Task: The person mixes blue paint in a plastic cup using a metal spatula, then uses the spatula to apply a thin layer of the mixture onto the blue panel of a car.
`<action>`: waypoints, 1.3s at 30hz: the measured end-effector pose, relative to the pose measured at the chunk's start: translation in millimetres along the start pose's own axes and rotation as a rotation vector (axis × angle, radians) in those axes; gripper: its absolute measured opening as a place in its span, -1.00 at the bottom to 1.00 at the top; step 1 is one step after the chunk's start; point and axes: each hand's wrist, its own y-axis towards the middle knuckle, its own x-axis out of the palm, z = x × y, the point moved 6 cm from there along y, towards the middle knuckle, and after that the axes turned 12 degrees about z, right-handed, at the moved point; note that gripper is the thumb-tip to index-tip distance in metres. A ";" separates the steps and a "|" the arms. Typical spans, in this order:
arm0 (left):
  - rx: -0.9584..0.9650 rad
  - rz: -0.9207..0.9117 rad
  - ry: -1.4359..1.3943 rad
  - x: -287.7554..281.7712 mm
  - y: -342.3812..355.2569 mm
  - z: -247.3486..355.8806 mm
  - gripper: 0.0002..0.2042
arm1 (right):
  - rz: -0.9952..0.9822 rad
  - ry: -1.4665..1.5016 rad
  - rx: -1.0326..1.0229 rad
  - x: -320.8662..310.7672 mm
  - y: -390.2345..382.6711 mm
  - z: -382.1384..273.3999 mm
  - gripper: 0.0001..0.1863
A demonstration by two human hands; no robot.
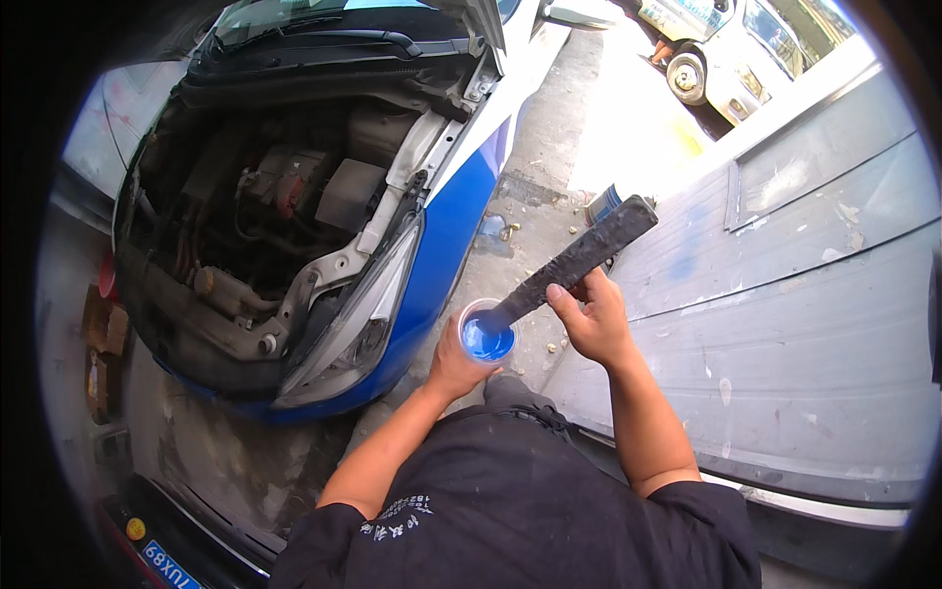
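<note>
My left hand [453, 361] is wrapped round a clear plastic cup [491, 304] in front of my body. Bright blue paint [485, 340] fills part of the cup. A long, flat, dark stirring stick [579, 257] slants up to the right out of the cup, its lower end down in the paint. My right hand [597, 316] grips this stick near its middle, thumb on top and fingers curled beneath. The underside fingers are partly hidden by the stick.
A blue and white car [461, 236] with its hood raised stands at left, engine bay [285, 187] exposed. Grey metal panels [785, 324] line the right. A blue can [602, 202] sits beyond the stick. Another vehicle [726, 59] stands far right, and a dark car [147, 530] lower left.
</note>
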 end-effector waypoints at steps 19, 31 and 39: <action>-0.013 0.414 0.104 66.5 157.7 -23.3 -0.26 | -0.406 0.081 -0.228 26.8 219.0 69.3 -0.84; -0.049 0.538 0.186 55.8 203.0 -77.2 -0.20 | -0.671 0.119 -0.525 104.4 276.2 89.5 -0.83; -0.059 0.875 0.329 101.8 229.3 -115.0 -0.16 | -0.853 0.396 -0.753 133.9 330.0 160.9 -0.88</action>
